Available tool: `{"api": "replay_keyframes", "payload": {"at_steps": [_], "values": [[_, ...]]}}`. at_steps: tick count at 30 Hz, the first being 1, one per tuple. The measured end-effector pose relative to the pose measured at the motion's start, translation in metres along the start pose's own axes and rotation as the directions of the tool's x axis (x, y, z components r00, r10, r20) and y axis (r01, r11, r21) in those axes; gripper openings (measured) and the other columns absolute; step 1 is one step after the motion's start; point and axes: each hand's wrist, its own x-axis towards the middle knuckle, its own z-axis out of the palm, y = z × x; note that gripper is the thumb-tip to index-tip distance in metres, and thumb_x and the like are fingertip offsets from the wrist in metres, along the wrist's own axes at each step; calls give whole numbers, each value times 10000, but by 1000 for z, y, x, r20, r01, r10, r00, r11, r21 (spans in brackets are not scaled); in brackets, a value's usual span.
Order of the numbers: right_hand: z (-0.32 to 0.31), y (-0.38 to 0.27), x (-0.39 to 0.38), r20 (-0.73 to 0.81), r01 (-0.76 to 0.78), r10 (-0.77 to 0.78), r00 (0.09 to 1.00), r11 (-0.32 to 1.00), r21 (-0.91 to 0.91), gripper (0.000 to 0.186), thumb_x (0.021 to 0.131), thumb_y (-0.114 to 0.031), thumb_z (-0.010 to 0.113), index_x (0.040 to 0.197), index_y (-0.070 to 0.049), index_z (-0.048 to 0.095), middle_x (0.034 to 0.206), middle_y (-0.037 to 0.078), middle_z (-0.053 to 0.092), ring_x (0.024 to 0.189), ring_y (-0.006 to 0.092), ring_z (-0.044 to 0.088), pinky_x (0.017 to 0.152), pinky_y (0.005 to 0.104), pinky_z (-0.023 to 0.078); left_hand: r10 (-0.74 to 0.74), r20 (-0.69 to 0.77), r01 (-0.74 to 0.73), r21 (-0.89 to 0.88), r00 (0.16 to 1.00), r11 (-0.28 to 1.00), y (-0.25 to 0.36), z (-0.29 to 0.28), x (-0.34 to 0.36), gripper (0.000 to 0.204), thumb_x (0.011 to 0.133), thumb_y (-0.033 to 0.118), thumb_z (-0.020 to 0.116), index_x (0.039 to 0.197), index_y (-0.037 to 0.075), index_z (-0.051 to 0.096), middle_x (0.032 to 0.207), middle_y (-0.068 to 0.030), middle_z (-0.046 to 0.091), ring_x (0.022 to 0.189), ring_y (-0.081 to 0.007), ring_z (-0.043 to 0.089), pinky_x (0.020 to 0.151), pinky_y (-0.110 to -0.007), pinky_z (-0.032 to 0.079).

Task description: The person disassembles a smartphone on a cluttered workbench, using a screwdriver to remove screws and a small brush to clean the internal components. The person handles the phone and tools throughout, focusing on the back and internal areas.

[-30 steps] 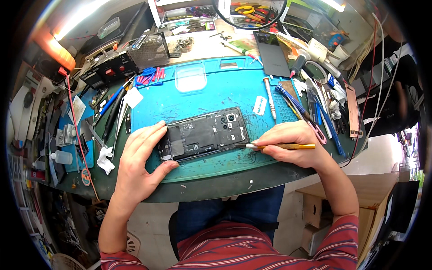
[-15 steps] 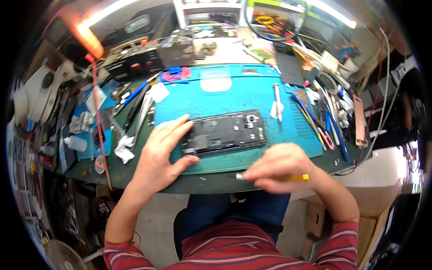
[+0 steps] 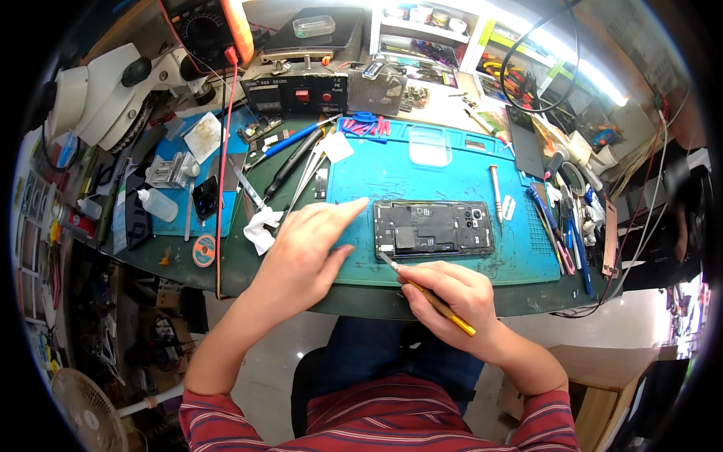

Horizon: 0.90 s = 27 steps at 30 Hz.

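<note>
A smartphone with its back cover off (image 3: 433,228) lies flat on the blue work mat (image 3: 388,177), its dark inner parts and camera lenses facing up. In my right hand (image 3: 459,297) is a slim craft knife with a golden handle (image 3: 440,305), held like a pen. Its blade tip sits at the phone's lower left corner; whether it touches is too small to tell. My left hand (image 3: 305,245) hovers left of the phone, apart from it, fingers extended and holding nothing. A small screwdriver (image 3: 495,193) rests right of the phone.
A clear plastic lid (image 3: 430,146) lies at the mat's far side. Tweezers and pens line the mat's left, near crumpled tissue (image 3: 260,230) and a white bottle (image 3: 158,204). More tools (image 3: 561,226) crowd the right. A red cable (image 3: 227,166) crosses the bench at left.
My left hand has come away from the phone's left end. My right hand has brought the knife from the bench's front edge up to the phone's corner. The whole view has shifted.
</note>
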Motion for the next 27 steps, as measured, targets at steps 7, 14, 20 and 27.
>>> {"api": "replay_keyframes", "payload": {"at_steps": [7, 14, 20, 27], "values": [[0, -5, 4, 34, 29, -25, 999, 993, -116, 290, 872, 23, 817, 1157, 17, 765, 980, 146, 782, 831, 289, 780, 727, 364, 637, 106, 79, -112, 78, 991, 991, -10, 13, 9, 478, 972, 27, 705, 1447, 68, 678, 1568, -77, 631, 1375, -294, 583, 1158, -450, 417], [4, -21, 10, 41, -11, 20, 999, 980, -198, 310, 854, 37, 822, 1159, 14, 771, 988, 147, 785, 839, 297, 781, 745, 365, 637, 148, 35, -151, 113, 988, 982, -6, 14, 8, 447, 940, 18, 703, 1386, 18, 691, 1499, -117, 666, 1329, -303, 609, 1124, -464, 435], [17, -29, 11, -8, -46, 46, 999, 962, -269, 317, 860, 48, 812, 1172, 17, 764, 981, 158, 782, 831, 302, 783, 746, 365, 639, 107, 43, -111, 112, 993, 987, -5, 14, 9, 422, 971, 15, 690, 1391, 38, 710, 1530, -86, 663, 1346, -306, 604, 1140, -455, 441], [21, -35, 17, -25, -44, 38, 999, 939, -340, 282, 855, 8, 834, 1128, 9, 761, 945, 118, 771, 804, 273, 778, 703, 349, 633, 120, 32, -123, 135, 992, 983, -4, 15, 8, 440, 972, 20, 695, 1412, 34, 700, 1529, -88, 663, 1340, -296, 609, 1133, -448, 443]]}}
